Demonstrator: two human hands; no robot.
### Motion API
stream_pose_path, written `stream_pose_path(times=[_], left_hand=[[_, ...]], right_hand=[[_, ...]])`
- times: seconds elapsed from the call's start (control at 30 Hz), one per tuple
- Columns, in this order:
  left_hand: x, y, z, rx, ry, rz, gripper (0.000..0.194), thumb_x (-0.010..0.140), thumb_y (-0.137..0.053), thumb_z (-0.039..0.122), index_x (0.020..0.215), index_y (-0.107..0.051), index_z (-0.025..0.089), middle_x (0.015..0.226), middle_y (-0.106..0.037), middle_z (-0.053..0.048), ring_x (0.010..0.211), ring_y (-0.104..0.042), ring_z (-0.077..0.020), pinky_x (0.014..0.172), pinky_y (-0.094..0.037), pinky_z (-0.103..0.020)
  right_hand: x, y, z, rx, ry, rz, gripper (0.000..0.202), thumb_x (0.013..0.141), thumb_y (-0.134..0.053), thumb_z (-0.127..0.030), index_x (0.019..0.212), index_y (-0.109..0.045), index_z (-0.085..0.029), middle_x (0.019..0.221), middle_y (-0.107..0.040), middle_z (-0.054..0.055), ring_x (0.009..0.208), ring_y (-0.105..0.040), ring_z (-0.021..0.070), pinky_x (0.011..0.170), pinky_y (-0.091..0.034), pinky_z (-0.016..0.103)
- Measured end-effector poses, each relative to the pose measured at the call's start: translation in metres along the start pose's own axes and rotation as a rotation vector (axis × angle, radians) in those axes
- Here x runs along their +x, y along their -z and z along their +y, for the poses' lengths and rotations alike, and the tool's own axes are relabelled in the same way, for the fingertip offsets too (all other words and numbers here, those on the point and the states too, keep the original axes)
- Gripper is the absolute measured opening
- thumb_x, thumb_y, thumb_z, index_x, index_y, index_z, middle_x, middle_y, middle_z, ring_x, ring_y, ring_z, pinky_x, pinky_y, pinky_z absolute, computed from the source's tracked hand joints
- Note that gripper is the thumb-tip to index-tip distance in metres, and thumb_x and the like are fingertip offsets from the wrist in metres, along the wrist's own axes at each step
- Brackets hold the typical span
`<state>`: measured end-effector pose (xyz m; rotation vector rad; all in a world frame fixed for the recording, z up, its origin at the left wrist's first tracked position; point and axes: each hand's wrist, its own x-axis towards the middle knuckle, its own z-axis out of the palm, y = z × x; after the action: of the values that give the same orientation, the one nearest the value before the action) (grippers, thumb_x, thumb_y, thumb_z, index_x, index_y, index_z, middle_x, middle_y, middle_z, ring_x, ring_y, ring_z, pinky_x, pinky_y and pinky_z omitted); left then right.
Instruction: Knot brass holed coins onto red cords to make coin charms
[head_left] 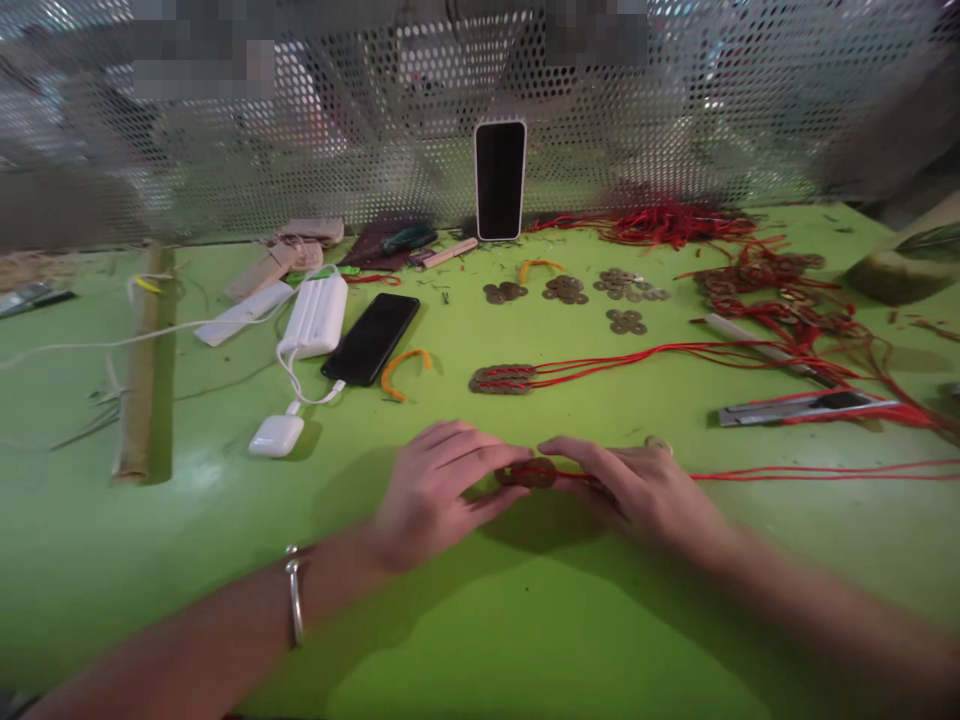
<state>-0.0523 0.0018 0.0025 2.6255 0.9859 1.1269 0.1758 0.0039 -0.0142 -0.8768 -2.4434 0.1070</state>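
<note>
A small string of dark old-style coins (535, 473) is pinched between the thumb and fingers of my left hand (442, 485). From the coins a red cord (810, 474) runs rightward through the curled fingers of my right hand (649, 490), with its thumb and index finger close to the coins' right end. Part of the cord is hidden by that hand. A single coin (658, 445) lies just behind my right knuckles. Beyond my hands rests a finished-looking coin strip (504, 379) laced with red cords.
Small coin piles (565, 290) lie farther back, with tangled red cord (667, 222) behind. At right is a utility knife (806, 405). Leftward lie a black phone (373, 338), a white power bank (316, 312), an earphone case (277, 436) and a bamboo stick (141, 380). Another phone (500, 182) leans against perforated metal (405, 130).
</note>
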Motion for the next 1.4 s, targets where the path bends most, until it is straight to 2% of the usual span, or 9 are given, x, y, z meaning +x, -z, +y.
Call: stream_pose_path(times=[0.3,0.63,0.7,0.8,0.87,0.97,1.13,1.27,1.4], left_hand=[[0.001,0.001,0.000,-0.027,0.007,-0.022,0.022,0.080,-0.070,0.024,0.099,-0.066,0.014,0.083,-0.072,-0.004,0.072,-0.064,-0.0145,0.063,-0.052,-0.027],[0.002,0.001,0.001,-0.009,0.010,-0.023,0.020,0.081,-0.069,0.023,0.099,-0.065,0.016,0.084,-0.072,-0.003,0.074,-0.064,-0.0141,0.066,-0.053,-0.027],[0.002,0.000,0.000,0.011,0.009,-0.023,0.021,0.081,-0.069,0.026,0.099,-0.065,0.016,0.084,-0.073,-0.003,0.077,-0.065,-0.0153,0.067,-0.055,-0.029],[0.002,-0.001,0.001,0.062,0.016,-0.038,0.037,0.079,-0.069,0.039,0.107,-0.063,0.015,0.095,-0.073,-0.007,0.089,-0.065,-0.0193,0.077,-0.056,-0.035],[0.000,-0.001,0.006,0.080,0.010,-0.074,0.041,0.082,-0.065,0.041,0.111,-0.061,0.012,0.101,-0.072,-0.009,0.095,-0.065,-0.0197,0.083,-0.056,-0.035],[-0.004,-0.002,0.015,0.119,-0.039,-0.174,0.036,0.090,-0.056,0.035,0.115,-0.060,0.009,0.107,-0.071,-0.010,0.098,-0.065,-0.0184,0.087,-0.057,-0.033],[-0.014,-0.006,0.022,0.285,-0.126,-0.348,0.046,0.092,-0.049,0.039,0.121,-0.057,0.004,0.120,-0.065,-0.015,0.111,-0.061,-0.0249,0.095,-0.053,-0.038],[-0.015,-0.009,0.020,0.321,-0.142,-0.418,0.046,0.094,-0.046,0.040,0.116,-0.060,0.001,0.121,-0.064,-0.018,0.115,-0.059,-0.0263,0.099,-0.050,-0.038],[-0.014,-0.011,0.019,0.339,-0.150,-0.433,0.046,0.094,-0.046,0.039,0.117,-0.059,0.001,0.119,-0.065,-0.018,0.114,-0.059,-0.0259,0.100,-0.048,-0.037]], right_hand=[[-0.002,-0.002,-0.001,0.022,0.002,0.008,0.023,0.098,-0.042,-0.026,0.115,-0.053,-0.016,0.070,-0.069,0.000,0.048,-0.058,0.0092,0.044,-0.038,0.020],[-0.001,0.000,-0.003,-0.004,-0.010,0.001,0.028,0.099,-0.038,-0.027,0.113,-0.060,-0.017,0.070,-0.069,0.002,0.048,-0.057,0.0085,0.045,-0.037,0.019],[-0.001,-0.001,-0.002,-0.014,-0.025,-0.015,0.029,0.099,-0.037,-0.028,0.113,-0.060,-0.017,0.069,-0.069,0.002,0.047,-0.057,0.0084,0.044,-0.036,0.019],[0.000,-0.003,0.000,-0.075,-0.075,-0.088,0.028,0.099,-0.036,-0.026,0.110,-0.059,-0.016,0.064,-0.069,0.002,0.042,-0.056,0.0094,0.041,-0.031,0.020],[0.001,-0.004,0.001,-0.120,-0.112,-0.169,0.025,0.097,-0.037,-0.022,0.108,-0.059,-0.016,0.060,-0.068,0.001,0.040,-0.056,0.0104,0.039,-0.026,0.021],[0.003,-0.005,0.001,-0.141,-0.167,-0.288,0.021,0.095,-0.042,-0.022,0.108,-0.058,-0.017,0.057,-0.067,0.000,0.040,-0.056,0.0113,0.040,-0.022,0.021],[0.007,-0.006,-0.002,-0.162,-0.218,-0.346,0.021,0.097,-0.042,-0.028,0.106,-0.056,-0.017,0.059,-0.067,0.001,0.042,-0.056,0.0119,0.041,-0.018,0.022],[0.010,-0.002,-0.005,-0.151,-0.275,-0.430,0.020,0.096,-0.044,-0.029,0.107,-0.056,-0.018,0.065,-0.068,0.001,0.046,-0.058,0.0126,0.041,-0.019,0.023],[0.011,0.005,-0.007,-0.149,-0.325,-0.463,0.020,0.097,-0.042,-0.029,0.105,-0.058,-0.020,0.071,-0.069,0.001,0.051,-0.060,0.0132,0.044,-0.024,0.023]])
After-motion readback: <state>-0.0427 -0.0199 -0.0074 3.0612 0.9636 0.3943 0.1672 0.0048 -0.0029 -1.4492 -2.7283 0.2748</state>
